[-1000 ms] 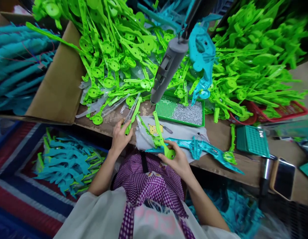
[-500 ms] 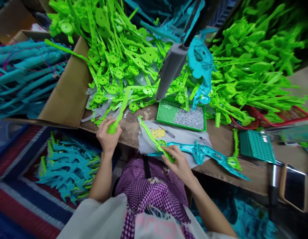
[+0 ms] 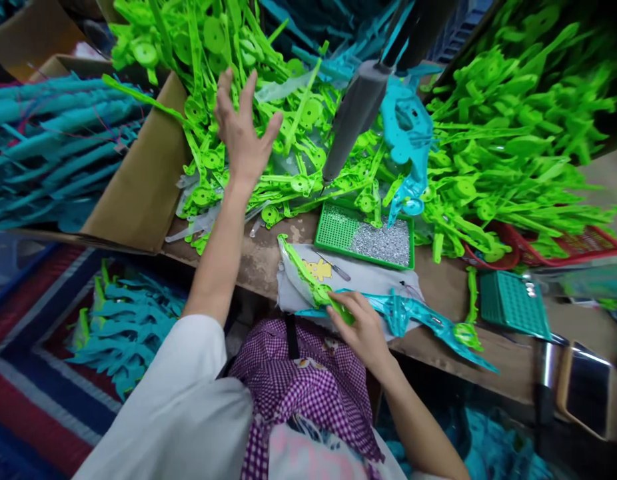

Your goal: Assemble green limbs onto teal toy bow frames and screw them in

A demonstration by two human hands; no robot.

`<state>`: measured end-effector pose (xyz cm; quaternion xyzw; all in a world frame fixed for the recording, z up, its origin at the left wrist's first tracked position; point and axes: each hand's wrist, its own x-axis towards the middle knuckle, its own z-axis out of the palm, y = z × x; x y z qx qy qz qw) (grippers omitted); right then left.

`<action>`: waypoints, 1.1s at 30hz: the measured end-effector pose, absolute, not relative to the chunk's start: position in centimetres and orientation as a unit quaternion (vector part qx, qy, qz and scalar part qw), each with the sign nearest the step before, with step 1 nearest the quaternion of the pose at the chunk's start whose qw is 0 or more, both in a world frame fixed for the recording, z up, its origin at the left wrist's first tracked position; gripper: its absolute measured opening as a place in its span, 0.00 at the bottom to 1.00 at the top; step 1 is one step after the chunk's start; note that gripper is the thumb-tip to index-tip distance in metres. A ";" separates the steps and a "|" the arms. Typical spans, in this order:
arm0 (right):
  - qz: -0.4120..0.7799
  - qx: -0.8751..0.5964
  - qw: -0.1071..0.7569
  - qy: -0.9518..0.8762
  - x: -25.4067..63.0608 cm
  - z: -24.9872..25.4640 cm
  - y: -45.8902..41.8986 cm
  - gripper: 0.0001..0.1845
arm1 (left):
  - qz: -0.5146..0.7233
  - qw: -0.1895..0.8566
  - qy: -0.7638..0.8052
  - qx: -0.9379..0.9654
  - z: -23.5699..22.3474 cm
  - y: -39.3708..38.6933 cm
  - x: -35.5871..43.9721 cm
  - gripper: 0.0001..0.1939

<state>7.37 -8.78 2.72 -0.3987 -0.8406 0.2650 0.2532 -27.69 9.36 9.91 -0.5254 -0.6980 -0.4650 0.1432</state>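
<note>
My left hand (image 3: 246, 137) is over the heap of bright green plastic parts (image 3: 198, 160), fingers spread and holding nothing. Just right of its thumb, a long green strip (image 3: 303, 103) with a pale translucent piece (image 3: 283, 87) lies on top of the heap. My right hand (image 3: 361, 330) grips the wide end of a green plastic arm piece (image 3: 301, 267), its thumb and fingers closed round it. A clear curved piece lies along that arm. Beneath is a blue bow-shaped part (image 3: 398, 307) on a white cloth (image 3: 288, 297) with a yellow cartoon print.
A grey electric screwdriver (image 3: 356, 123) hangs over the table, above a green tray (image 3: 333, 247) of small screws. A small screwdriver (image 3: 338, 270) lies on the cloth. Left stands a cardboard box (image 3: 138, 167) of blue parts; right are red baskets (image 3: 573, 243), a teal basket (image 3: 513, 307) and a phone (image 3: 586, 390).
My left hand carried a green piece up and away to the heap and let go of it, its fingers now spread. My right hand stayed on the green arm piece over the cloth.
</note>
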 end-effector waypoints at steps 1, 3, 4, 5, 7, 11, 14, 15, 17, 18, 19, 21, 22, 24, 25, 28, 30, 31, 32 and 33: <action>0.246 -0.409 0.257 -0.840 7.2 2.5 -8.7 0.14 | -0.475 0.139 -0.678 -0.543 9.0 7.2 -27.3 0.28; 0.209 -0.428 0.257 -0.841 6.5 2.0 -8.5 0.14 | -0.483 0.087 -0.644 -0.587 5.8 1.6 -25.6 0.20; 0.194 -0.435 0.253 -0.842 6.0 1.8 -8.5 0.15 | -0.484 0.059 -0.637 -0.597 3.8 -1.3 -24.5 0.17; 0.181 -0.438 0.250 -0.844 5.4 1.6 -8.4 0.15 | -0.471 0.024 -0.638 -0.608 1.8 -3.9 -23.4 0.15; 0.160 -0.438 0.242 -0.851 4.2 1.4 -8.3 0.15 | -0.452 -0.021 -0.637 -0.624 -1.4 -7.8 -21.3 0.13; 0.133 -0.432 0.220 -0.864 2.3 1.0 -8.1 0.15 | -0.407 -0.072 -0.640 -0.648 -3.8 -9.5 -19.6 0.16; 0.133 -0.436 0.209 -0.865 1.7 0.8 -8.0 0.15 | -0.383 -0.093 -0.636 -0.663 -3.8 -8.5 -19.9 0.17; 0.132 -0.437 0.206 -0.865 1.6 0.8 -8.0 0.16 | -0.376 -0.100 -0.633 -0.669 -3.8 -8.3 -20.0 0.17; 0.126 -0.436 0.201 -0.868 1.6 0.7 -7.9 0.16 | -0.367 -0.107 -0.629 -0.677 -4.0 -8.0 -20.2 0.17; 0.121 -0.433 0.198 -0.871 1.5 0.7 -7.9 0.16 | -0.366 -0.108 -0.629 -0.678 -4.2 -8.1 -20.2 0.17; 0.117 -0.429 0.195 -0.874 1.5 0.6 -7.9 0.15 | -0.366 -0.107 -0.629 -0.677 -4.3 -8.1 -20.2 0.17; 0.110 -0.423 0.190 -0.879 1.5 0.5 -7.9 0.15 | -0.367 -0.109 -0.633 -0.673 -4.5 -8.3 -20.2 0.17; 0.108 -0.421 0.187 -0.881 1.5 0.5 -7.9 0.15 | -0.368 -0.112 -0.635 -0.670 -4.5 -8.3 -20.2 0.17; 0.105 -0.420 0.180 -0.883 1.4 0.3 -7.9 0.15 | -0.368 -0.119 -0.640 -0.664 -4.5 -8.3 -20.2 0.17; 0.103 -0.421 0.176 -0.884 1.3 0.2 -7.9 0.15 | -0.369 -0.121 -0.643 -0.661 -4.4 -8.3 -20.2 0.17; 0.096 -0.418 0.163 -0.888 1.2 0.1 -7.7 0.15 | -0.365 -0.121 -0.650 -0.656 -4.3 -8.3 -20.1 0.17; 0.101 -0.412 0.155 -0.892 1.3 0.0 -7.7 0.15 | -0.361 -0.117 -0.652 -0.657 -4.2 -8.2 -20.1 0.16; 0.104 -0.409 0.154 -0.893 1.5 -0.1 -7.7 0.15 | -0.358 -0.116 -0.652 -0.659 -4.1 -8.2 -20.1 0.15; 0.105 -0.406 0.159 -0.894 1.7 -0.1 -7.8 0.16 | -0.356 -0.114 -0.651 -0.661 -4.1 -8.1 -20.1 0.15; 0.105 -0.402 0.169 -0.894 2.1 -0.2 -8.0 0.16 | -0.355 -0.112 -0.650 -0.662 -4.0 -8.0 -20.1 0.15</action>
